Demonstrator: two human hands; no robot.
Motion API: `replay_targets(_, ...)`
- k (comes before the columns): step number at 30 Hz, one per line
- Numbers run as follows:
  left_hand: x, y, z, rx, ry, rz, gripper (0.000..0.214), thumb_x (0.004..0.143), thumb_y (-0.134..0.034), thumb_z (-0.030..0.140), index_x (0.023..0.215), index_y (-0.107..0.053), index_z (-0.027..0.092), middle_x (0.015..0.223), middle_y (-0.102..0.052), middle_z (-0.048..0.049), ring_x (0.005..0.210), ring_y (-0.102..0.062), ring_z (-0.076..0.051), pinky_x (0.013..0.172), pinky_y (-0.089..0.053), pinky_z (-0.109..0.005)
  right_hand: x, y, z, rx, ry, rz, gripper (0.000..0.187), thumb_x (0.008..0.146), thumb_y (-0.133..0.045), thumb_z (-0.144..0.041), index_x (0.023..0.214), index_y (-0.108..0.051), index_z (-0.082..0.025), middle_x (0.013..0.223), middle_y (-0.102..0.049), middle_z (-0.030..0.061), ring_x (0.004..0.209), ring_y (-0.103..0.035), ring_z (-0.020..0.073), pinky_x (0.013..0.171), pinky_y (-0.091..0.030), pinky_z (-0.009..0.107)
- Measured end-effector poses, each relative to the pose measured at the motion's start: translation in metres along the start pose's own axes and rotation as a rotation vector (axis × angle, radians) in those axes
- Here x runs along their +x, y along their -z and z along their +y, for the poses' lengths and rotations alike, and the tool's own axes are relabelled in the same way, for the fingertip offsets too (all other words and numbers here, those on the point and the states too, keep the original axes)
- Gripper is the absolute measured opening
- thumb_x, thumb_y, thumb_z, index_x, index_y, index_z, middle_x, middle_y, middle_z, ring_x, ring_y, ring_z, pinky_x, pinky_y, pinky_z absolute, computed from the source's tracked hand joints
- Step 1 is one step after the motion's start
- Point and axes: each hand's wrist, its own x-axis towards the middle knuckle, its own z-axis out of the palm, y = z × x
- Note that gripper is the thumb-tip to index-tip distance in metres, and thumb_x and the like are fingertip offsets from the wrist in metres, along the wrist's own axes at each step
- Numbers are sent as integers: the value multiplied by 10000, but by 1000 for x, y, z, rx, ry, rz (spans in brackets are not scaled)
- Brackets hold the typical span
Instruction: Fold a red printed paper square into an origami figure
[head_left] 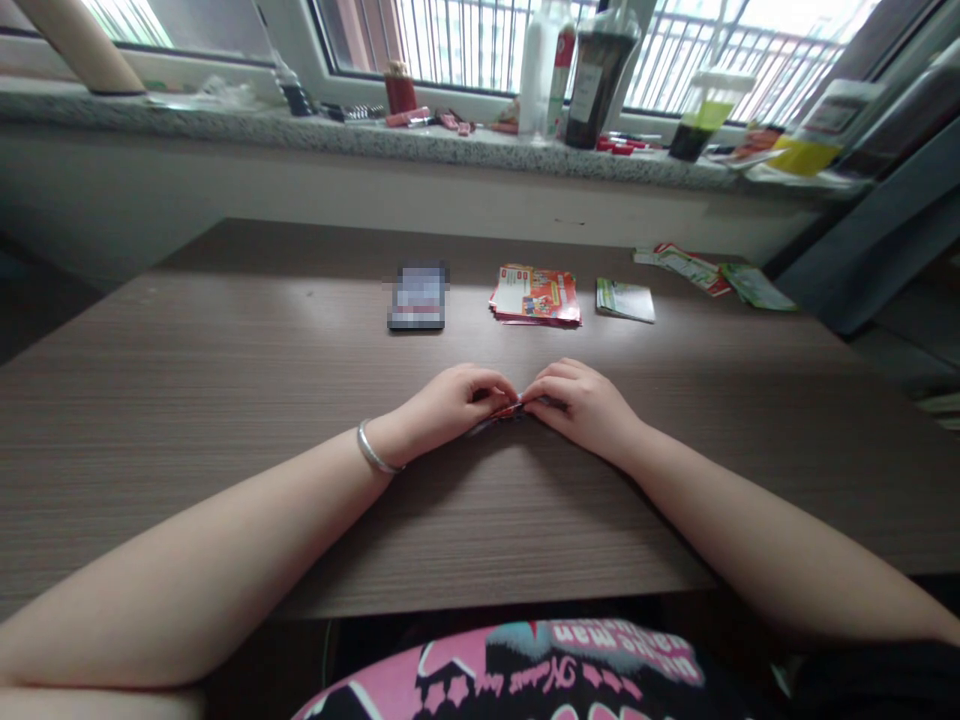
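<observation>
Over the middle of the desk, my left hand (466,402) and my right hand (581,402) meet at the fingertips. Both are closed, pinching a small, flat, shiny reddish packet (510,411) between them. My fingers cover most of it, so its print and full shape are hidden. Just beyond my hands lies a stack of red and white printed cards (536,295). To its right is a smaller pile of greenish-white cards (625,300). A dark-edged, phone-like rectangle (418,298) with a blurred face lies to the left of the stack.
Torn green and red wrappers (694,270) lie at the desk's far right corner. Behind the brown wooden desk (225,400), a granite windowsill (450,145) holds a white bottle (535,80), a dark drink cup (596,90), a jar with yellow contents (814,140) and small red items.
</observation>
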Motion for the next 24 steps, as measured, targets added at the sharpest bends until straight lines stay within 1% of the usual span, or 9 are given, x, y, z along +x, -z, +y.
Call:
replay_targets(2,2,2,-2,87,-50,17,175,876,-568,230,907,-737,198,828,-730,-9,819,-618,-153,772,-450,-255,1,-1,-1,-14,-28,0,120,911,-596,-271,913,-700,-210,888,-692,49,852,-591,184,786,-461,310)
replay_targets(7,6,5,-11,159,-162,23,186,907,-567,265,921,-742,204,834,-731,-14,801,-622,-144,828,-448,-285,4,-4,0,-69,-65,-19,130,916,-572,-264,910,-692,-213,909,-679,48,868,-588,182,794,-441,299)
replay_targets(10,9,4,-20,226,-247,32,160,885,-609,274,914,-755,217,905,-734,-34,851,-629,-157,852,-441,-306,5,-6,2,-104,-50,-30,126,911,-571,-262,898,-689,-219,895,-676,41,847,-582,178,776,-426,291)
replay_targets(13,10,4,-26,271,-306,10,156,890,-612,274,923,-758,228,951,-732,-37,874,-626,-157,877,-428,-313,5,-6,1,-161,-5,-43,133,906,-568,-259,857,-684,-215,863,-675,38,813,-562,179,748,-407,291)
replay_targets(19,8,4,-27,312,-341,5,147,893,-611,263,874,-753,231,942,-725,-30,872,-610,-146,875,-429,-296,5,-3,-7,-305,84,-75,214,929,-498,-241,801,-664,-198,830,-662,51,775,-513,183,700,-371,301)
replay_targets(21,8,3,-27,322,-352,18,141,889,-620,265,868,-756,233,936,-724,-30,867,-606,-147,863,-430,-295,4,-3,-9,-334,113,-82,218,931,-486,-236,808,-661,-199,835,-658,45,775,-507,181,693,-362,304)
replay_targets(24,8,2,-27,329,-364,42,138,881,-630,265,851,-760,233,925,-722,-35,855,-604,-150,846,-437,-296,3,-3,-11,-362,118,-87,200,926,-490,-238,825,-658,-197,847,-653,46,786,-509,181,687,-352,309)
